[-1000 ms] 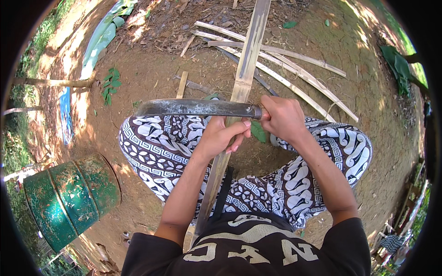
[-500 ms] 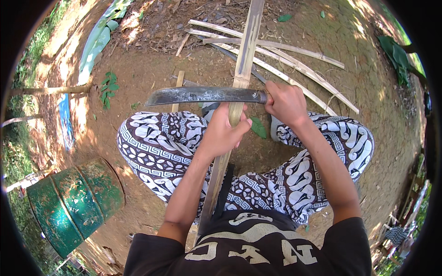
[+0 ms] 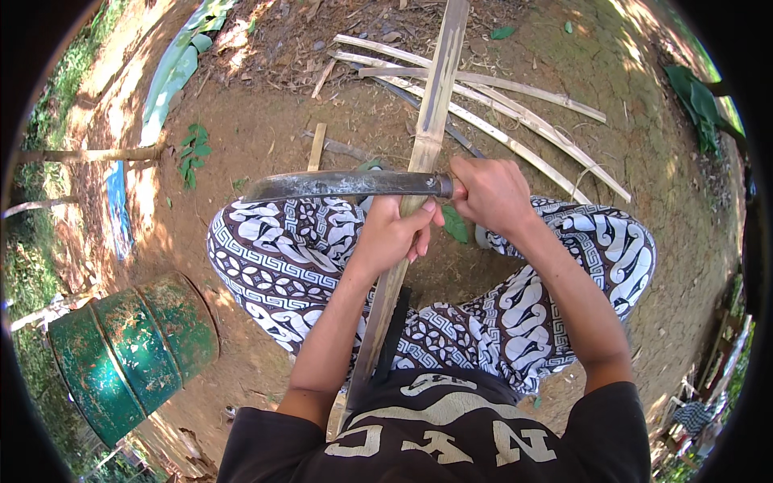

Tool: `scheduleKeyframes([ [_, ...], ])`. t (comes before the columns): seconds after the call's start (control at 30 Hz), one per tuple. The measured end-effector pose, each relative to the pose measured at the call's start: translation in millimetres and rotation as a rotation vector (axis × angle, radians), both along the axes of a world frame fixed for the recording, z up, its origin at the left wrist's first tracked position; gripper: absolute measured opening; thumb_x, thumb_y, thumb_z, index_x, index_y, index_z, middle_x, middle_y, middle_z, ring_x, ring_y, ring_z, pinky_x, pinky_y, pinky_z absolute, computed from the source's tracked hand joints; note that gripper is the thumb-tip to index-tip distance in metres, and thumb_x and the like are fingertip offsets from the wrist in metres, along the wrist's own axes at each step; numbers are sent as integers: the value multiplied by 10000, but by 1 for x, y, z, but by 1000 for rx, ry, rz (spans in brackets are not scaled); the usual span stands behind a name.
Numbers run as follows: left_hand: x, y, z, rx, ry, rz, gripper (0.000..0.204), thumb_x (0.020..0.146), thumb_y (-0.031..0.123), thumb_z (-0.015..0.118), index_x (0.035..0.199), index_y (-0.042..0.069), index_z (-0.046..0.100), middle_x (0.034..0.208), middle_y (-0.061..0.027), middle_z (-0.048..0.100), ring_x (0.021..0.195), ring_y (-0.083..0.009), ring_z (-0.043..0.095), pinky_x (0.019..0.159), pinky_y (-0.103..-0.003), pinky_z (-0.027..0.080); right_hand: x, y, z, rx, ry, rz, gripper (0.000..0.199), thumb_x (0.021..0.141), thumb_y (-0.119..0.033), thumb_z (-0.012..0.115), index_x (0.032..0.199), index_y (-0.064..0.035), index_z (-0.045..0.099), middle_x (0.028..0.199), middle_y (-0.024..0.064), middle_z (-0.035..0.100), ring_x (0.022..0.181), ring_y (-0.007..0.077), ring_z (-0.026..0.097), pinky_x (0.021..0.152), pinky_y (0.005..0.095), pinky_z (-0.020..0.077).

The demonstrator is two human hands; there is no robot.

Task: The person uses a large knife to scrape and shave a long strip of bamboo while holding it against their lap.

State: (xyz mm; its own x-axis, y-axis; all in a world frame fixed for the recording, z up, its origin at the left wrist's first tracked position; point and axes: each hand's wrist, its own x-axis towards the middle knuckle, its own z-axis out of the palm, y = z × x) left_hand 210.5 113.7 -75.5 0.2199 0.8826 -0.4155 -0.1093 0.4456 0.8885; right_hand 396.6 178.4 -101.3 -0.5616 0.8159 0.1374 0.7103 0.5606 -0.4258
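Note:
A long split bamboo strip (image 3: 436, 101) runs from the far middle between my knees back to my waist. My left hand (image 3: 394, 231) is closed around it, thumb on top, just on the near side of the blade. In my right hand (image 3: 493, 191) I grip the handle of a machete (image 3: 338, 185). Its dark, worn blade points left and lies across the top of the strip, close to my left fingers. Whether the edge bites into the bamboo is hidden.
Several split bamboo strips (image 3: 515, 117) lie crossed on the dirt beyond my right knee. A short bamboo piece (image 3: 317, 146) lies near my left knee. On the left, a rusty green drum (image 3: 133, 354) lies tilted. Leafy sprigs (image 3: 194, 155) rest on the ground.
The machete has come toward me along the bamboo strip, nearer to my left hand, and shifted slightly left. My left hand stays around the strip.

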Motion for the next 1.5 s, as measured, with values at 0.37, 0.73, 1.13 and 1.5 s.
scheduleKeyframes([
  [0.37, 3, -1, -5, 30, 71, -49, 226, 1021, 122, 516, 1210, -1, 503, 805, -66, 579, 448, -86, 485, 367, -223, 346, 5, 0, -23, 115, 40, -68, 152, 745, -145, 670, 804, -64, 556, 685, 121, 653, 590, 351, 656, 532, 469, 531],
  [0.73, -5, 0, -5, -8, -82, 1, 206, 1017, 104, 505, 1180, -21, 498, 796, -75, 567, 443, -112, 498, 358, -246, 366, 7, 0, -13, 86, 51, -67, 167, 759, -157, 680, 811, -67, 548, 660, 128, 634, 586, 342, 649, 532, 458, 517],
  [1.13, 0, -2, -5, -11, 17, -33, 271, 1021, 107, 503, 1255, -14, 436, 801, -80, 557, 419, -102, 461, 351, -242, 337, 18, 19, -17, 134, -77, -136, 152, 773, -159, 682, 830, -66, 578, 688, 126, 662, 602, 328, 668, 545, 451, 532],
  [1.5, 1, -2, -7, -2, 44, -2, 263, 1022, 112, 508, 1252, -2, 453, 830, -64, 575, 433, -79, 441, 357, -229, 336, 1, 0, -5, -94, 66, -74, 145, 709, -110, 627, 798, -43, 533, 659, 178, 603, 628, 413, 606, 600, 509, 489],
])
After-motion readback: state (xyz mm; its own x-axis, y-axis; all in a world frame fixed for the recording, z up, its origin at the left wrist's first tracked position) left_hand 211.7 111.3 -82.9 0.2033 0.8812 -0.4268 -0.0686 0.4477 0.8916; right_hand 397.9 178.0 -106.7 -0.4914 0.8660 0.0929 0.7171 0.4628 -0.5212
